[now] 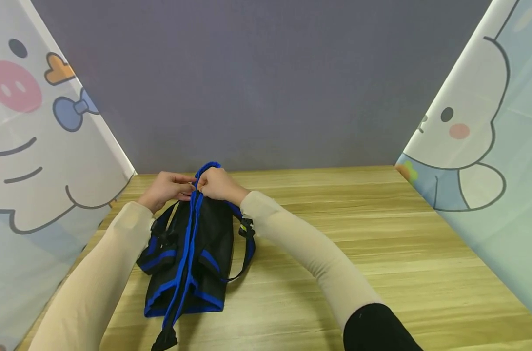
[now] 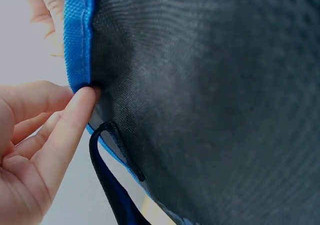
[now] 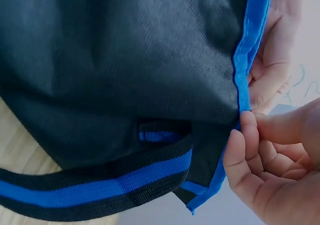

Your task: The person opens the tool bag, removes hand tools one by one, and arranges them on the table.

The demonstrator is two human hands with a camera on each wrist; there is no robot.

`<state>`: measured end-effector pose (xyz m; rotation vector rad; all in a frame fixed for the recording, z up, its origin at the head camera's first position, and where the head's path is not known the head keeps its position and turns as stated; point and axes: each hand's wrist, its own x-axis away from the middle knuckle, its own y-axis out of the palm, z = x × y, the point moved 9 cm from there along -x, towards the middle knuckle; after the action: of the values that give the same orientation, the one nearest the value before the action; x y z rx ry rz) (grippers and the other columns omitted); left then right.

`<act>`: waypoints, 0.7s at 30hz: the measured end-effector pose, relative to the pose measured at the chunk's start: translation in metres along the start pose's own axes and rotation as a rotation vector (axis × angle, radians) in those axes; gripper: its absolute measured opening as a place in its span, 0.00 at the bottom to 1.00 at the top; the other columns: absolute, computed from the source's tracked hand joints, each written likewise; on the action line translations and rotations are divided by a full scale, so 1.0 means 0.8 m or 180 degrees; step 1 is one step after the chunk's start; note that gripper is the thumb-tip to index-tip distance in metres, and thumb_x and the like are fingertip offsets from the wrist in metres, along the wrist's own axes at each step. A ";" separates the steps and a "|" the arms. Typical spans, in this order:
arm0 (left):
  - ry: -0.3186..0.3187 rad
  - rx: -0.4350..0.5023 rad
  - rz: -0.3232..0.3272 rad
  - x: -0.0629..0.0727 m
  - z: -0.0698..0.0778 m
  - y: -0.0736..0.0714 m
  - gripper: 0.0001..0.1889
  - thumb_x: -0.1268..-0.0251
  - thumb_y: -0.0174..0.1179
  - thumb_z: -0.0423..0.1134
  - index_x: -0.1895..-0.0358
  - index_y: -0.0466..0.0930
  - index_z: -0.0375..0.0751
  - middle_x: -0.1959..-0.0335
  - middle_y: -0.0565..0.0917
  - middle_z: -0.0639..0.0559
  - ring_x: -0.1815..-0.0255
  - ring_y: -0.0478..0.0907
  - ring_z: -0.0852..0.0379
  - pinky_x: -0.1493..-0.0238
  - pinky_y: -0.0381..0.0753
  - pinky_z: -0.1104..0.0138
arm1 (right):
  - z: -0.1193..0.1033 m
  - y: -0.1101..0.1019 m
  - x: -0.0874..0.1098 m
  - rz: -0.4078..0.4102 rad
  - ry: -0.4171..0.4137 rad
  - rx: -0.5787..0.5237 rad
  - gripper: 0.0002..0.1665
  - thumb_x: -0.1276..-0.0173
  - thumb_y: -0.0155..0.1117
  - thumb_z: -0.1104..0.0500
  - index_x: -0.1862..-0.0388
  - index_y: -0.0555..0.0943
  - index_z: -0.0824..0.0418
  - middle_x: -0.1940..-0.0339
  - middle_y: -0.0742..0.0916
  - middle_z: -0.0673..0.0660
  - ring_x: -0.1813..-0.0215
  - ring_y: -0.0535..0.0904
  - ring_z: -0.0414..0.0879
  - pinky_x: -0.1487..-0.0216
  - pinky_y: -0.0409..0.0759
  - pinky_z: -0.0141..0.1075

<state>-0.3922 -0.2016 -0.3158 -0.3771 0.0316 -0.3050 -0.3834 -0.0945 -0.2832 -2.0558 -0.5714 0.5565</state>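
Observation:
A black fabric bag (image 1: 215, 224) with blue edging stands folded upright on the table, its two long edges side by side. My left hand (image 1: 166, 189) pinches the blue edging (image 2: 80, 40) near the far upper end, thumb and finger on either side, as the left wrist view shows. Just right of it, my right hand (image 1: 221, 185) pinches the edging too; in the right wrist view its fingers (image 3: 237, 155) are curled at the blue border. A black and blue webbing strap (image 3: 120, 185) loops from the bag's side. The inside of the bag is mostly hidden.
A strap with a buckle (image 1: 246, 226) hangs at the bag's right side. Toward me, a black strap end (image 1: 165, 339) trails onto the wooden table (image 1: 358, 243). Behind stands a grey panel (image 1: 266, 87); cartoon-printed sheets (image 1: 489, 161) flank both sides.

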 end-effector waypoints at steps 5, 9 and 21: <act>0.0027 0.0039 -0.0010 0.001 0.000 -0.001 0.21 0.28 0.53 0.23 0.37 0.66 0.13 0.58 0.86 0.44 0.68 0.85 0.65 0.59 0.87 0.66 | 0.000 0.009 0.007 -0.0232 0.0155 -0.0387 0.08 0.29 0.62 0.65 0.63 0.88 0.64 0.77 0.86 0.52 0.76 0.81 0.39 0.67 0.82 0.26; 0.0031 0.0029 0.0022 0.002 -0.001 -0.005 0.21 0.28 0.53 0.23 0.37 0.66 0.12 0.56 0.86 0.39 0.68 0.85 0.65 0.60 0.87 0.67 | -0.004 0.016 0.015 -0.0324 0.0134 -0.0540 0.08 0.29 0.62 0.67 0.63 0.88 0.65 0.77 0.86 0.52 0.76 0.81 0.39 0.73 0.82 0.26; -0.0010 -0.0108 0.0043 0.002 -0.003 -0.006 0.20 0.27 0.53 0.25 0.37 0.68 0.16 0.45 0.77 0.23 0.67 0.85 0.64 0.54 0.86 0.61 | 0.003 0.031 0.034 -0.0323 0.0248 -0.1098 0.07 0.29 0.62 0.68 0.63 0.86 0.69 0.79 0.85 0.54 0.78 0.79 0.39 0.73 0.84 0.29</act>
<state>-0.3922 -0.2068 -0.3162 -0.4108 0.0363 -0.2910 -0.3587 -0.0894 -0.3103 -2.3439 -0.7631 0.3328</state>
